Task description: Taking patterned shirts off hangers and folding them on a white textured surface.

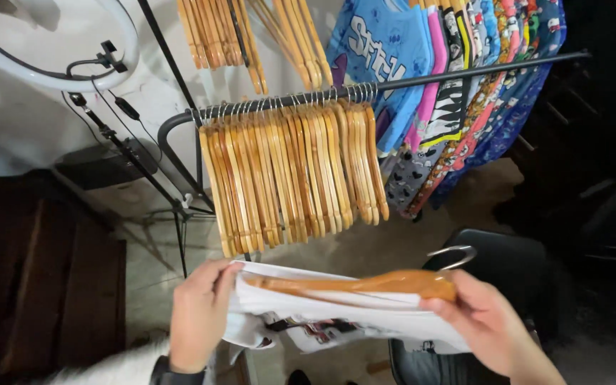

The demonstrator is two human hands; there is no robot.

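- Hanger [365, 284] of wood lies across a white garment [336, 310], held level in front of the person, below the rack [393, 84].
- Left hand [197, 314] grips the garment's left edge, fingers curled over the cloth.
- Right hand [490, 324] pinches the hanger's right end and the cloth under it, near the metal hook [454, 253].
- Judging by this, the hanger sits partly inside the garment; seating the shoulders and hanging it remain.
- Rack holds many bare hangers [294, 171] and printed clothes [458, 93] on the right.
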